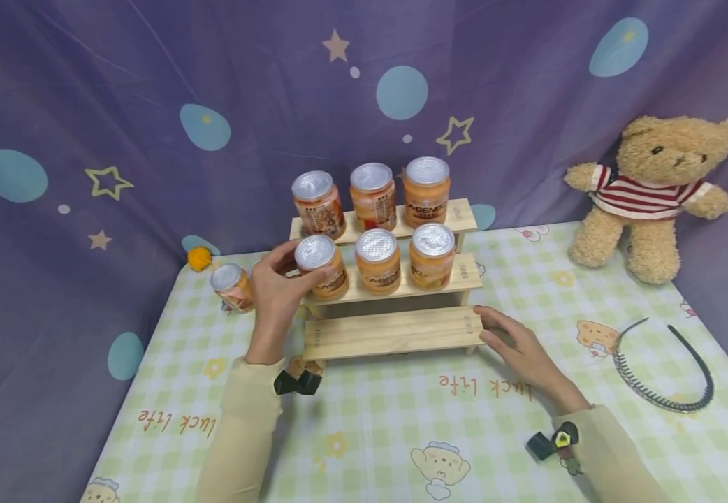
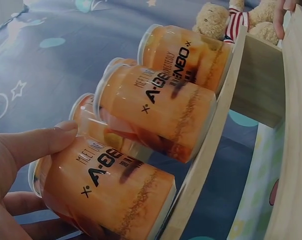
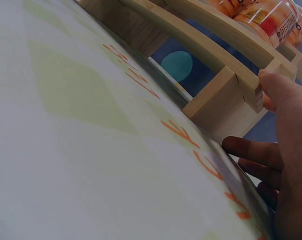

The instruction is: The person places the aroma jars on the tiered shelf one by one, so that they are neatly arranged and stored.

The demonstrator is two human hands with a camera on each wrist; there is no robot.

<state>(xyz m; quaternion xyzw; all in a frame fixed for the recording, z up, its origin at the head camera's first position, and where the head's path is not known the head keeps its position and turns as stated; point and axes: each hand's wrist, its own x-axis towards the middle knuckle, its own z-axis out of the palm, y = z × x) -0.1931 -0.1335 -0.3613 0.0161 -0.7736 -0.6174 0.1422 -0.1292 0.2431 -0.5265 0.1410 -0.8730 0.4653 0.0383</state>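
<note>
My left hand grips an orange fruit can with a silvery lid, thumb on the near side and fingers behind. This can is at the left end of the middle step of a three-step wooden stand. Whether its base fully rests there, I cannot tell. Beside it on that step stand two like cans, the middle can and the right can. The thumb and a finger of my right hand hold the right end of the lowest step; its other fingers hang loose in the right wrist view.
Three cans line the top step, one being the left can. Another can stands on the checked cloth, near an orange pompom. A teddy bear sits back right; a black headband lies at right.
</note>
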